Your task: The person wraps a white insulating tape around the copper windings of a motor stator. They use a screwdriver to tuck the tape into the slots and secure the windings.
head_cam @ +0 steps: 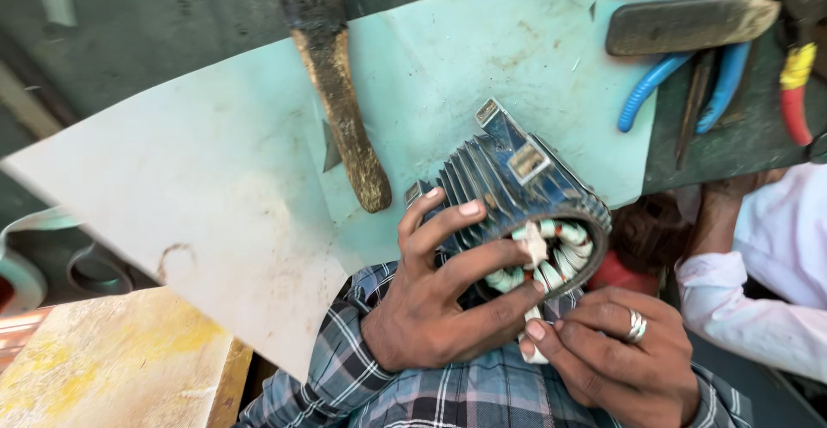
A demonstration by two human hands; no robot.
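Blue finned motor housing (504,178) held near centre over the pale sheet (215,178), bore axis tipped toward the viewer and down-right, open end with taped windings (551,247) facing the hands. Left hand (431,307) clasped on the housing's near-left rim. Right hand (616,350) just below the opening, fingers narrowed on a white strip (536,316) hanging from the windings; nearer of the two to the bore

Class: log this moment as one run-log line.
left hand: grips motor casing | right hand: pinches white strip | nearby: hammer
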